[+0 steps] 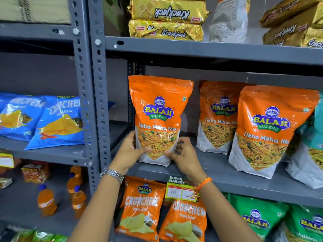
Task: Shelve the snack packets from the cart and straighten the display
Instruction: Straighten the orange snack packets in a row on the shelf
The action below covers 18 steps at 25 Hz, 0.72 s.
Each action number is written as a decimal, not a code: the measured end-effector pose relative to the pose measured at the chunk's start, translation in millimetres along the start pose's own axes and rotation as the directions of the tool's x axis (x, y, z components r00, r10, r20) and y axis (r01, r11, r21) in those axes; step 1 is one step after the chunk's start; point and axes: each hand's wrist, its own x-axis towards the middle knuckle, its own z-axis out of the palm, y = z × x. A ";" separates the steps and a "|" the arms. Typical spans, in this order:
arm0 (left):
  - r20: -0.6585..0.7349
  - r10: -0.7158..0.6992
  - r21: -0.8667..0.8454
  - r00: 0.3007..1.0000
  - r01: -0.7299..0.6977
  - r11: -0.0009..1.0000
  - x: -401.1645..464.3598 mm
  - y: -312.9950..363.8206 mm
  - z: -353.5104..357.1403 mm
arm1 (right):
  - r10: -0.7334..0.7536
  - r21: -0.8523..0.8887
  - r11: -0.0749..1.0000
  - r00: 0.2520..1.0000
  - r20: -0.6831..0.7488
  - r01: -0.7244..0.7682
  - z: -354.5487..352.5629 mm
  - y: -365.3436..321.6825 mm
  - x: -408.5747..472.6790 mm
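An orange Tikha Mitha Mix packet [158, 109] stands upright on the grey middle shelf [227, 179], at its left end. My left hand [129, 151] grips the packet's lower left edge, and my right hand [183, 154] grips its lower right edge. Both thumbs press on the clear window at the front. Two more packets of the same kind stand further right: one set back [216, 117], one nearer the front [265, 130]. The cart is not in view.
Gold Krackjack packs [166, 20] fill the shelf above. Orange Crunchem bags [141, 206] and green bags [257, 215] sit below, behind a price tag [180, 191]. Blue Crunchem bags [57, 121] and orange bottles [46, 199] occupy the left rack, past a grey upright post [99, 102].
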 end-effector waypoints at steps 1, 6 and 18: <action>-0.010 0.003 0.002 1.000 -0.003 1.000 -1.3 -0.7 -4.1 | -0.002 0.012 1.000 1.000 0.007 0.002 4.7 -1.1 1.2; -0.005 0.007 -0.004 1.000 -0.007 1.000 -2.6 -1.2 -11.2 | -0.014 0.039 0.999 1.000 -0.010 0.015 15.2 1.3 1.9; -0.002 -0.048 0.031 0.999 0.048 0.998 11.7 -1.2 -10.7 | -0.030 0.359 0.931 0.994 -0.108 0.067 -6.5 -50.2 40.6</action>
